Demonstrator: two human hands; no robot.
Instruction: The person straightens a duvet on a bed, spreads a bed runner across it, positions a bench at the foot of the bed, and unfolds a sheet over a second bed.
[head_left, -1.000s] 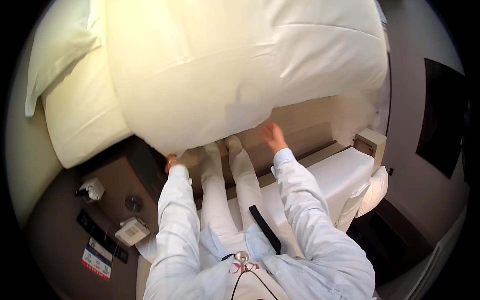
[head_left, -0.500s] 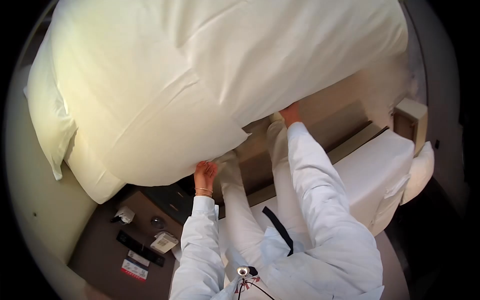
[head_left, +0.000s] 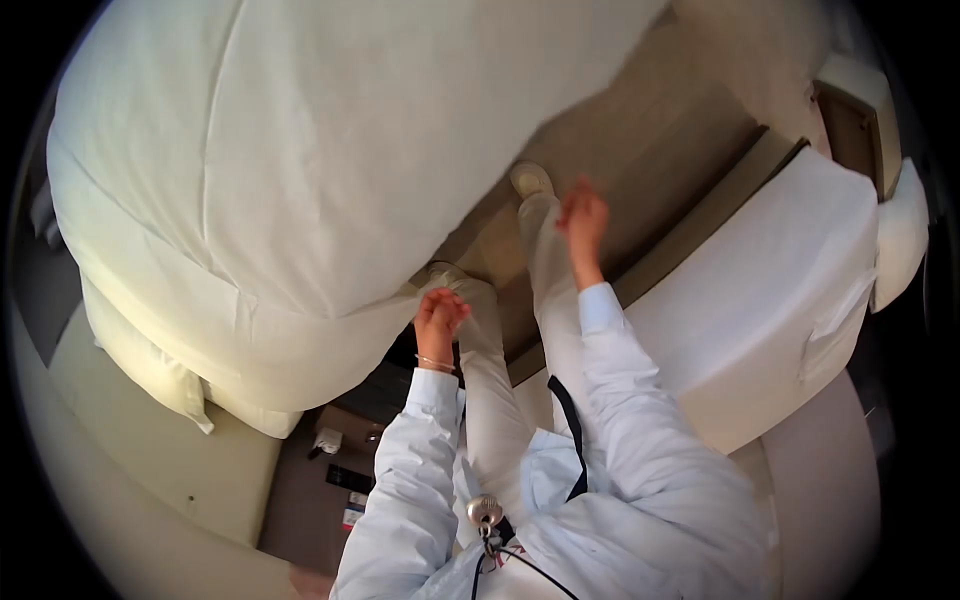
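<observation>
A large bed point(head_left: 330, 180) with a smooth white cover fills the upper left of the head view. My left hand point(head_left: 440, 312) hovers just off the cover's lower edge, over my trouser leg, its fingers loosely curled and apart with nothing seen in them. Out above the floor, clear of the cover, is my right hand point(head_left: 584, 218); its fingers are slightly blurred but look apart, and it holds nothing visible. White pillows point(head_left: 165, 385) stick out at the bed's left end.
A second bed point(head_left: 750, 300) with a white cover stands close at my right, its pillow point(head_left: 902, 240) at the far end. Between the beds runs a strip of brown floor point(head_left: 640, 150). A brown bedside table point(head_left: 310, 510) with small items sits at lower left.
My right hand has come away from the cover's edge, and my left hand has also left it. The view has turned, and the cover's loose corner near my legs no longer shows.
</observation>
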